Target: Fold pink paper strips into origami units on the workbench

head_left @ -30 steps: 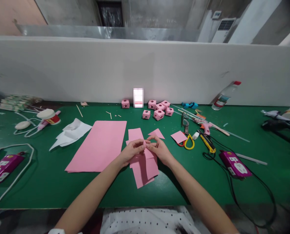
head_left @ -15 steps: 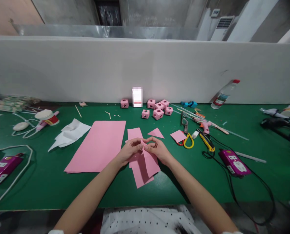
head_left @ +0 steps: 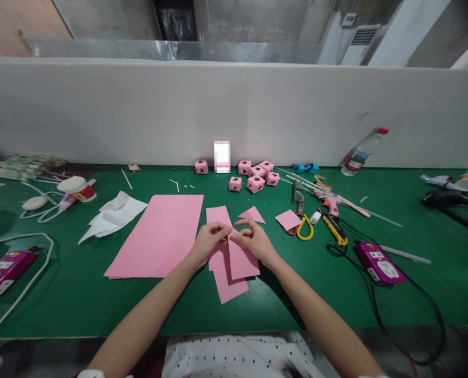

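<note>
My left hand point(head_left: 208, 241) and my right hand point(head_left: 253, 240) meet over the middle of the green table point(head_left: 80, 299). Both pinch the top edge of a small pink paper piece point(head_left: 242, 260), which hangs down between them. Beneath lie more cut pink strips point(head_left: 228, 283), and one strip point(head_left: 218, 214) reaches out beyond my fingers. A large pink sheet point(head_left: 159, 233) lies flat just left of my left hand. A pink triangle point(head_left: 252, 214) and a pink square point(head_left: 288, 219) lie to the right.
Several pink paper cubes point(head_left: 255, 176) sit by the white wall. Scissors point(head_left: 302, 226), a utility knife point(head_left: 334, 228), a glue gun point(head_left: 330, 202) and a purple power strip point(head_left: 378, 262) with cables lie right. White paper scraps point(head_left: 114, 215), a tape roll point(head_left: 76, 188) and another power strip point(head_left: 3, 265) lie left.
The pink piece between my fingers has turned and dropped lower, now hanging flatter over the strips. Both hands have stayed almost in place.
</note>
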Demonstrator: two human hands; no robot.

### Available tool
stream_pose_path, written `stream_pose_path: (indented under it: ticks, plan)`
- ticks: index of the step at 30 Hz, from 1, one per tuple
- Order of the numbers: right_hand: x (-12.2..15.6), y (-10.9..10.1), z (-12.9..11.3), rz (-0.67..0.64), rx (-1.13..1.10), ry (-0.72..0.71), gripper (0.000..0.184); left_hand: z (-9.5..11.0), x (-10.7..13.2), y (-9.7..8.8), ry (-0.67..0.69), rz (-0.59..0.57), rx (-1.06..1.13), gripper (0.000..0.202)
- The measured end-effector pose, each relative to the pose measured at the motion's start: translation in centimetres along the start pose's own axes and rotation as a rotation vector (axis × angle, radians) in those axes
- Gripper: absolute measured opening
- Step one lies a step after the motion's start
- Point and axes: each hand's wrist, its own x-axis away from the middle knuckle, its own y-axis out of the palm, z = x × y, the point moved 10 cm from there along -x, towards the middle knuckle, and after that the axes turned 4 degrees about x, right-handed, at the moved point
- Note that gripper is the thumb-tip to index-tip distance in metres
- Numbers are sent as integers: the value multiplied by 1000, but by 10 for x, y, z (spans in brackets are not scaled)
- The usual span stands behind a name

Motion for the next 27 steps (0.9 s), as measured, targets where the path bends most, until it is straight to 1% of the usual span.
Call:
stream_pose_path:
  ticks: [3, 6, 9, 12, 14, 18, 22, 27]
  plan:
    - [-3, -3, 6, 16, 93, -6, 39, 2, -1, -9, 25, 71, -54, 28]
    - [-5, -6, 11, 25, 114, 9, 36, 12, -1, -13, 100, 99, -153, 25]
    - [-5, -7, 7, 27, 91, -6, 32, 17, -1, -8, 127, 53, -216, 22]
    - [-4, -6, 1, 28, 101, -45, 27, 13, -1, 2, 90, -30, -258, 21]
    - [-5, -4, -1, 21, 134, -63, 23, 10, -1, 5, 87, -54, -284, 21]
    - [-5, -1, -2, 8, 183, -105, 17, 8, -2, 7, 115, -66, -309, 20]
    - [-6, -1, -1, 4, 191, -132, 15, 8, -1, 8, 144, -74, -332, 20]
    - [-6, -1, 4, 24, 239, -106, 16, 11, 0, 5, 176, -24, -314, 14]
